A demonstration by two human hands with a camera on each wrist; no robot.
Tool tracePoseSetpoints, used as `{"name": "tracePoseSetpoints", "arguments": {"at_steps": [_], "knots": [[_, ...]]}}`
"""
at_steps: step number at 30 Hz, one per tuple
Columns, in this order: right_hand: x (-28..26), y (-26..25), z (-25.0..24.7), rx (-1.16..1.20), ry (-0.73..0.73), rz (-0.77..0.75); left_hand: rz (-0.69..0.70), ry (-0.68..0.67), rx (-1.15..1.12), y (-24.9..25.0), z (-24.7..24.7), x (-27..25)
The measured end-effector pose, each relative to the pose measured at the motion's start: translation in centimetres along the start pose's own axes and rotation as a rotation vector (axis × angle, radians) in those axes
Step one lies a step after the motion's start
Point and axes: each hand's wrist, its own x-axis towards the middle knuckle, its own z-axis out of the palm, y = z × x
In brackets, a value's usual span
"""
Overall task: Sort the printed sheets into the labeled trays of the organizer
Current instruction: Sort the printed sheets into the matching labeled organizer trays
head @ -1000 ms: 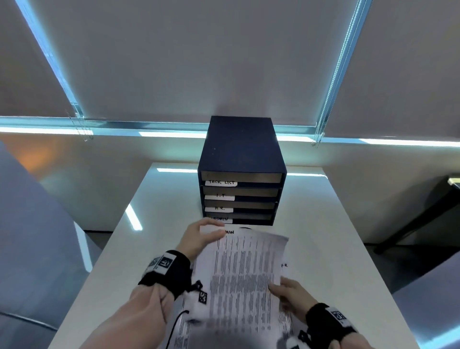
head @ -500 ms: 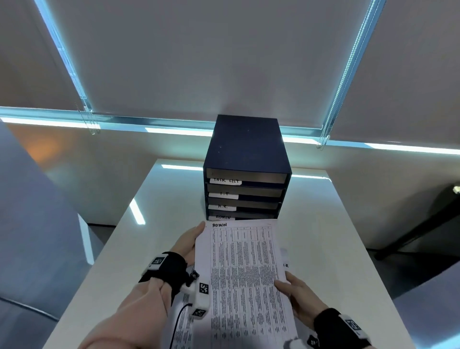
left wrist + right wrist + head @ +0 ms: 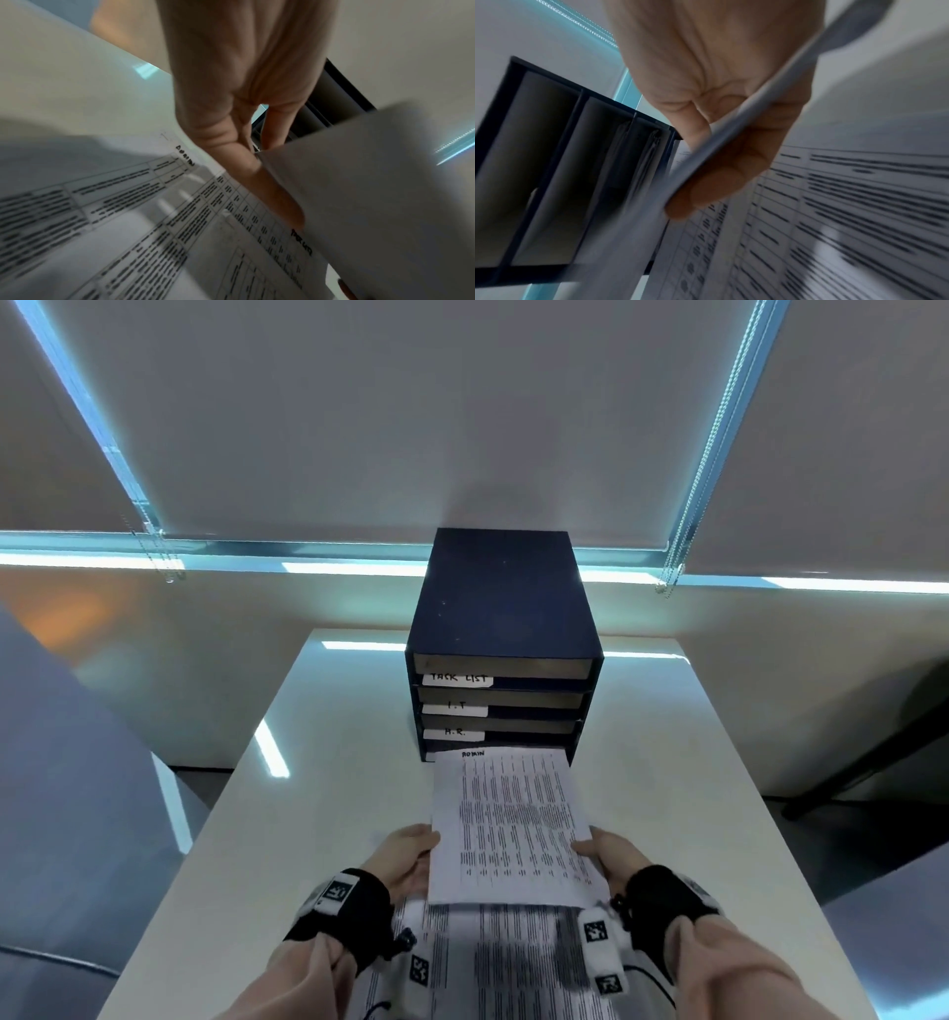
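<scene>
I've got the printed sheet (image 3: 506, 819) marked "ADMIN" pinched at both near corners: my left hand (image 3: 408, 857) holds the left edge, thumb on top and fingers underneath, and my right hand (image 3: 608, 860) has the right edge the same way. Both grips are closed on the paper. From the right wrist I see the sheet (image 3: 706, 162) edge-on, clamped between thumb and fingers (image 3: 698, 194), though it's blurred. From the left wrist, the sheet's pale underside (image 3: 372, 192) fills the right of the view, with my fingers (image 3: 272, 194) beneath it.

The sheet's far edge sits right at the mouth of the organizer (image 3: 500, 603), at its lowest tray, just under the slot labelled "H.R." (image 3: 454, 733). Whether the paper is already inside that bottom tray, I can't tell. Above it come the "I.T" label (image 3: 456, 707) and the "TASK LIST" label (image 3: 457, 679). The dark blue organizer stands upright at the far end of the white bench (image 3: 667, 762).

Under my hands, a stack of printed sheets (image 3: 508, 963) lies flat on the bench's near end. Window blinds (image 3: 411, 413) hang behind.
</scene>
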Motion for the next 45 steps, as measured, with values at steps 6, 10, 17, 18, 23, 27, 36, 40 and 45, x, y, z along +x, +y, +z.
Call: {"name": "tracePoseSetpoints", "arguments": {"at_steps": [6,10,17,18,23,27,36,40,45], "knots": [[-1.1,-7.1,2.2,0.037,0.046,-0.062,-0.086,-0.034,0.006,0.4,0.0,1.9],[1.4,-7.6,2.7,0.133,0.058,-0.113,-0.025,-0.071,0.105,0.4,0.9,3.7],[1.6,-8.5,0.2,0.234,-0.092,0.082,0.105,0.19,0.014,1.8,0.9,10.3],[1.6,-8.7,0.2,0.254,-0.095,0.088,0.117,0.226,-0.011,2.7,1.2,10.7],[3.7,-11.7,3.5,0.605,0.0,0.064,0.188,0.175,-0.197,5.8,2.9,14.1],[3.8,-13.0,5.5,0.607,0.004,0.052,0.178,0.174,-0.202,6.5,3.7,12.8],[-4.3,-6.7,1.2,0.376,0.08,-0.108,0.294,0.295,0.746,-2.1,0.8,4.3],[-7.4,-1.2,0.4,-0.122,0.306,-0.129,0.102,0.196,0.507,-5.3,1.2,3.5],[-10.1,1.7,0.4,-0.185,0.238,-0.133,0.181,-0.108,0.569,-5.2,2.8,1.6]]}}
